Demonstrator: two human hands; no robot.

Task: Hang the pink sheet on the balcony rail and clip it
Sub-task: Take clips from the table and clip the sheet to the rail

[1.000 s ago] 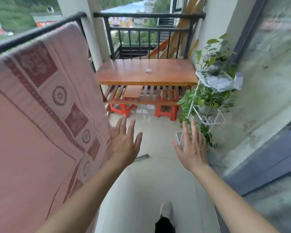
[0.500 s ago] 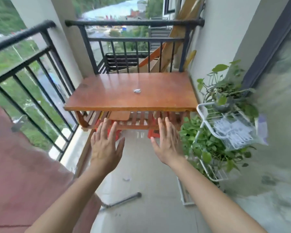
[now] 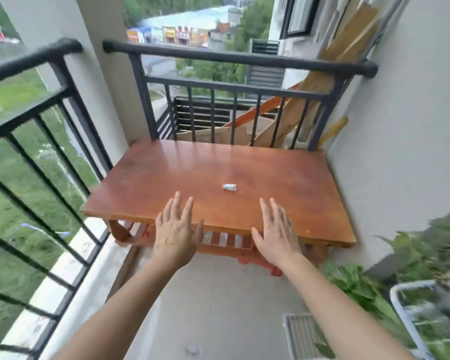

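A small white clip (image 3: 229,187) lies near the middle of the brown wooden table (image 3: 291,183) at the end of the balcony. My left hand (image 3: 176,233) and my right hand (image 3: 276,233) are both stretched forward with straight fingers over the table's near edge, and both hold nothing. The clip is a short way beyond my fingertips, between the two hands. The black balcony rail (image 3: 31,58) runs along the left side and continues behind the table. The pink sheet is out of view.
Wooden boards and cardboard (image 3: 330,81) lean behind the back rail. A white wire rack (image 3: 411,315) with green plants (image 3: 356,281) stands at the right. Orange plastic stools (image 3: 260,263) sit under the table. A white pillar (image 3: 94,81) rises at the rail's corner.
The view has moved forward along the balcony to the table. The pink sheet on the left rail has dropped out of view. Both empty hands have come over the table's near edge.
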